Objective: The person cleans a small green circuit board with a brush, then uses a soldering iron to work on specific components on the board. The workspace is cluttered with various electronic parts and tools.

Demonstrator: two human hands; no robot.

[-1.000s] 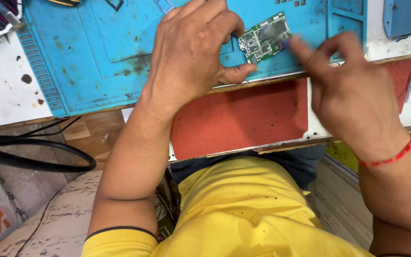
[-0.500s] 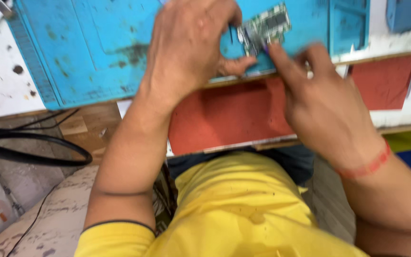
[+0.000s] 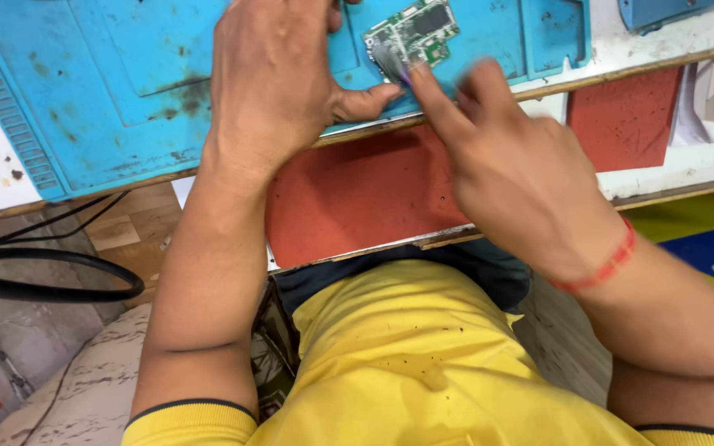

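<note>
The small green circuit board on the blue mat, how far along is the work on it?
Done: the small green circuit board lies bare on the blue rubber mat. In hand: the left hand steadies it while the right hand touches its edge, blurred. Left: it sits outside any casing.

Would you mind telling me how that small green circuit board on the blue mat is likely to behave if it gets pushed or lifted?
The circuit board looks thin and flat, so probably stiff and light. Lying flat on the blue mat, it should slide, not roll. Its exposed components look fragile; the left hand steadies it while the right hand works its edge.
</note>
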